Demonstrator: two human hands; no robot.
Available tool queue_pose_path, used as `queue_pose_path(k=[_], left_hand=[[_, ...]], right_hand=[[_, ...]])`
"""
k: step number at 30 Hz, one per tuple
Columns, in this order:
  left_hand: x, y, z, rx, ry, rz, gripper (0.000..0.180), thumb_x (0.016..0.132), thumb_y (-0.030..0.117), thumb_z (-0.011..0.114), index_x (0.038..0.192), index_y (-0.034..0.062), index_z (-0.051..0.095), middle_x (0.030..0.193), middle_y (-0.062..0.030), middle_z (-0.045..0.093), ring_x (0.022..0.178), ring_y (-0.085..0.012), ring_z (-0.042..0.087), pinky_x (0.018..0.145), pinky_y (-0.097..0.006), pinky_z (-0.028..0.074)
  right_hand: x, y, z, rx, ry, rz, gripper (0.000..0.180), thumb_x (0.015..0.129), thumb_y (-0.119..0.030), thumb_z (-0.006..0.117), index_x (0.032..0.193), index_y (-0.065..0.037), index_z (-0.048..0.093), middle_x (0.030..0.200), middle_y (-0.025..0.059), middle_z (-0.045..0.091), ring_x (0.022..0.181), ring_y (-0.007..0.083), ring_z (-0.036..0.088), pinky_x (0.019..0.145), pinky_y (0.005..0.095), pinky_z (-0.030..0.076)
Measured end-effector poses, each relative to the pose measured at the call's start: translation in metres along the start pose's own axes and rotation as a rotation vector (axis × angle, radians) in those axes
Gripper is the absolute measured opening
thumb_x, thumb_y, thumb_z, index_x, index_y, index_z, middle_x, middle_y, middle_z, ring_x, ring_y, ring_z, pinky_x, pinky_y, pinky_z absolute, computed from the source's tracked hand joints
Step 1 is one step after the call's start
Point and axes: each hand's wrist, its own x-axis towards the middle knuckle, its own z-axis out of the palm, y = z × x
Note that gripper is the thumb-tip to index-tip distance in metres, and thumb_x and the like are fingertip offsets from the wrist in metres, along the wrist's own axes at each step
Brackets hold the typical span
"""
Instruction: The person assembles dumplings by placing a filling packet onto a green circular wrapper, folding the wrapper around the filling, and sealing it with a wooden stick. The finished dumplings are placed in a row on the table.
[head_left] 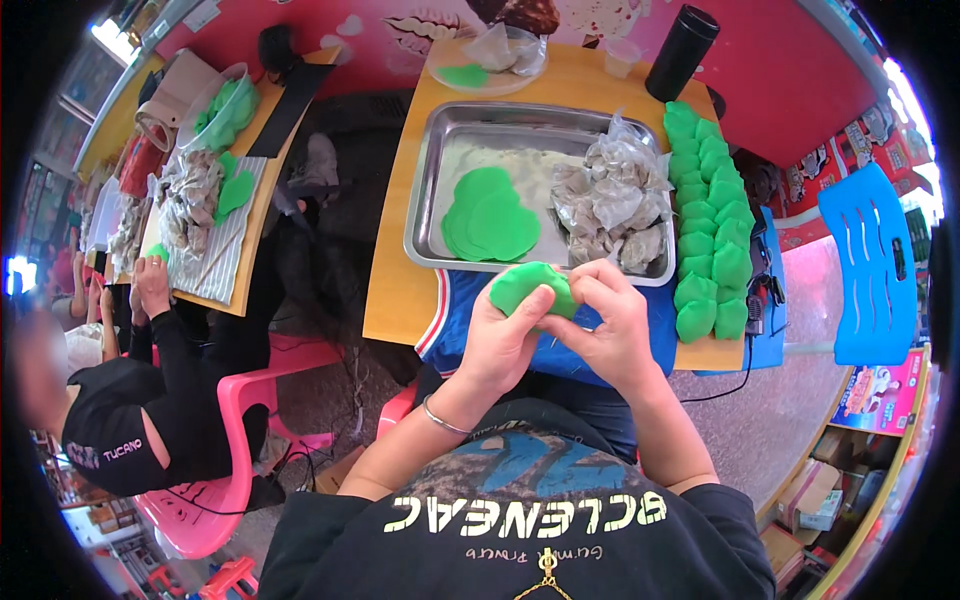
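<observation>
Just in front of the metal tray's near rim, a folded green dough piece (530, 287) is held up between both hands. My left hand (503, 335) cups it from the left, thumb lying across its front. My right hand (606, 318) pinches its right edge with thumb and fingers. Anything inside the fold is hidden. In the steel tray (418, 215), flat round green dough sheets (488, 215) lie overlapped on pale powder. Beside them is a heap of greyish-brown lumps in clear plastic wrap (615, 190). Plump green folded pieces (712, 205) stand in two rows along the table's right edge.
A clear plate (475, 85) with a green sheet and plastic wrap, a clear cup (621, 58) and a black tumbler (683, 52) stand at the back. A co-worker (150, 400) sits left at another table (268, 200). A blue chair (868, 265) is at right.
</observation>
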Motion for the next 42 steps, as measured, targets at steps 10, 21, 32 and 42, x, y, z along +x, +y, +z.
queue_pose_path(k=[10, 21, 32, 42], left_hand=[[0.002, -0.003, 0.006, -0.163, 0.022, 0.059, 0.018, 0.088, 0.016, 0.054, 0.101, 0.0044, 0.05, 0.099, -0.0083, 0.058, 0.09, -0.0161, 0.056, 0.079, -0.03, 0.047], [0.01, 0.003, 0.0, 0.017, -0.068, 0.054, 0.022, 0.086, 0.009, 0.057, 0.106, 0.0017, 0.052, 0.097, -0.0045, 0.057, 0.085, -0.0107, 0.056, 0.076, -0.025, 0.047], [0.007, -0.003, -0.006, -0.078, 0.003, 0.005, 0.026, 0.091, 0.012, 0.047, 0.116, 0.0085, 0.042, 0.109, -0.0099, 0.054, 0.099, -0.0187, 0.055, 0.084, -0.034, 0.049], [0.009, 0.005, 0.003, -0.055, -0.109, -0.005, 0.033, 0.091, 0.015, 0.047, 0.122, 0.0063, 0.039, 0.124, -0.0174, 0.047, 0.112, -0.0234, 0.049, 0.092, -0.036, 0.044]], right_hand=[[-0.007, -0.002, 0.01, 0.215, 0.115, 0.069, 0.028, 0.066, 0.002, 0.07, 0.093, -0.002, 0.062, 0.081, 0.0071, 0.057, 0.068, 0.015, 0.054, 0.058, 0.0253, 0.044], [-0.003, 0.001, 0.01, 0.24, -0.019, 0.027, 0.018, 0.071, 0.004, 0.065, 0.089, 0.001, 0.06, 0.082, 0.0078, 0.054, 0.068, 0.0184, 0.054, 0.059, 0.0281, 0.045], [0.007, 0.001, -0.006, 0.018, 0.004, 0.115, 0.014, 0.07, -0.006, 0.07, 0.078, 0.0, 0.06, 0.075, 0.007, 0.054, 0.061, 0.0155, 0.056, 0.053, 0.0267, 0.044], [0.001, 0.004, -0.009, 0.166, -0.056, 0.138, 0.013, 0.072, -0.004, 0.068, 0.08, 0.0, 0.06, 0.074, 0.0065, 0.052, 0.058, 0.015, 0.05, 0.053, 0.0257, 0.042]])
